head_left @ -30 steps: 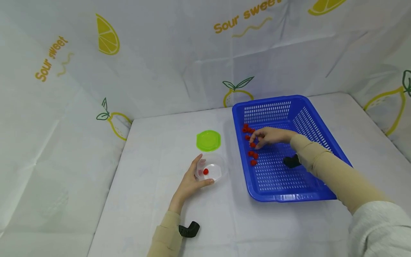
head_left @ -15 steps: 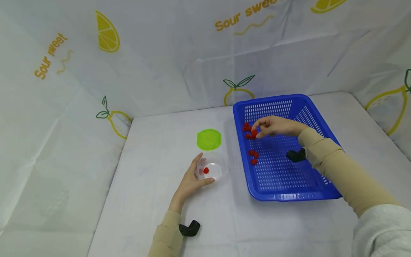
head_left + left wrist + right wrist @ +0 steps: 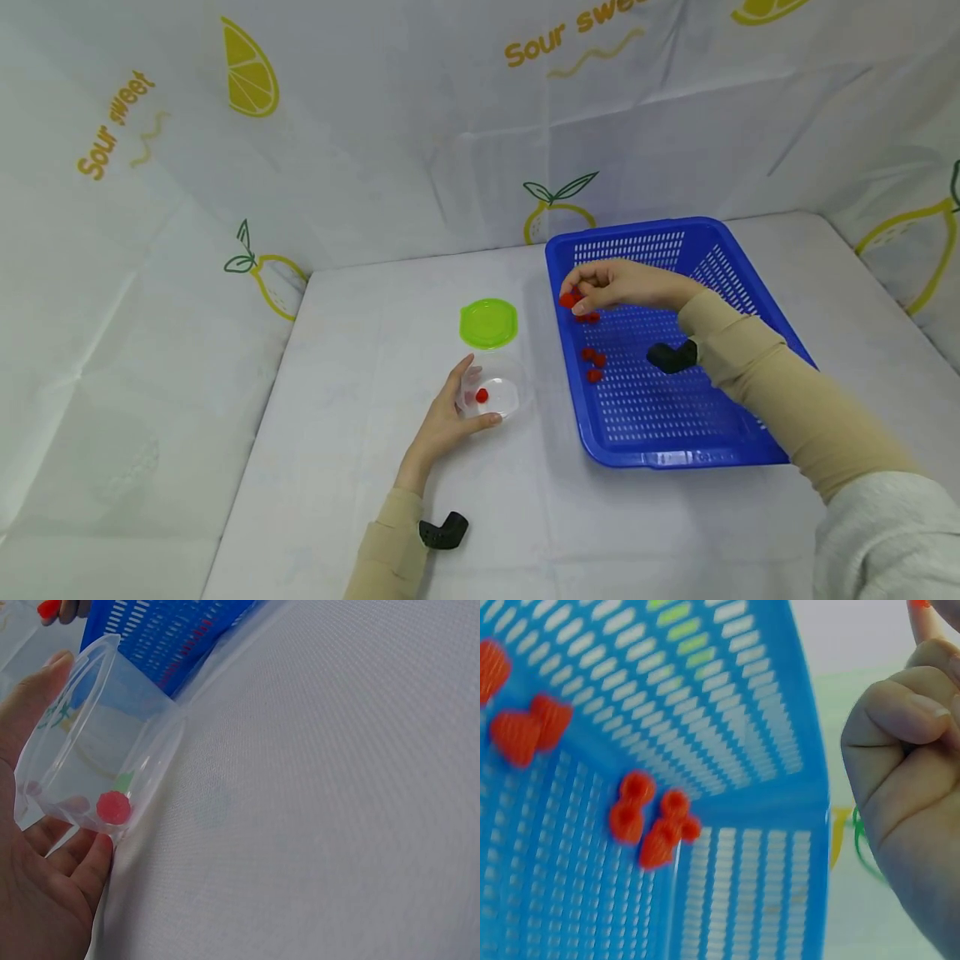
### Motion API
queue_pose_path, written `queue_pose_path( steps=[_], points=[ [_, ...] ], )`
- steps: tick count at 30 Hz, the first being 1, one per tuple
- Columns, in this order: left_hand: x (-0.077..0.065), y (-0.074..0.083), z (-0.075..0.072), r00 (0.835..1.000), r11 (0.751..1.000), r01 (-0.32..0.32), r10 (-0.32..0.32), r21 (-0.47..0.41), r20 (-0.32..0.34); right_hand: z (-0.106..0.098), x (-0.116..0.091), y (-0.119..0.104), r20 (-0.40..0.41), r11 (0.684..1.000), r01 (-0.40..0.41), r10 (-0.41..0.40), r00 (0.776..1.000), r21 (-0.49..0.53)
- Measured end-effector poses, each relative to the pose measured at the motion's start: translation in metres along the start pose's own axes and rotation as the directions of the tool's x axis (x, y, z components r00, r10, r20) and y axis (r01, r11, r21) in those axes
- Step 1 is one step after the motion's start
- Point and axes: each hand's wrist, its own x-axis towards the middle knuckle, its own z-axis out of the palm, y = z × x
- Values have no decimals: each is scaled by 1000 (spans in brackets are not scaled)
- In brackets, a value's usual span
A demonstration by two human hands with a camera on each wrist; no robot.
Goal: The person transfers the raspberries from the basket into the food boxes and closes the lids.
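My left hand (image 3: 442, 429) grips a clear plastic cup (image 3: 142, 697) from its left side, thumb and fingers round the wall. Inside the cup lies one red raspberry (image 3: 113, 807). My right hand (image 3: 626, 283) is above the left side of the blue basket (image 3: 686, 458), pinching a raspberry (image 3: 567, 300) at its fingertips. Below it, more raspberries (image 3: 656, 844) lie along the basket's floor edge, several in one corner and others (image 3: 516, 737) farther along. In the right wrist view the pinched raspberry shows only at the top edge.
A bright green lid (image 3: 488, 323) lies flat on the white cloth just behind the cup. The basket has tall slotted walls and stands to the right of cup and lid. White cloth printed with lemons hangs behind the table.
My right hand has picked up a raspberry from the basket floor, lifted it and carried it left toward the basket's left rim. The left hand and cup have stayed put.
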Motion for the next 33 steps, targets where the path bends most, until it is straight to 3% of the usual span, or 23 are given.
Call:
queue_pose_path(
  steps=[16, 33],
  points=[
    [2, -3, 0, 1000, 1000, 8, -8, 11, -4, 31, 28, -42, 97, 995, 91, -86, 992, -49],
    [1, -4, 1, 1000, 1000, 17, -17, -1, -5, 57, 73, -54, 180, 980, 173, -188, 966, 98]
  ],
)
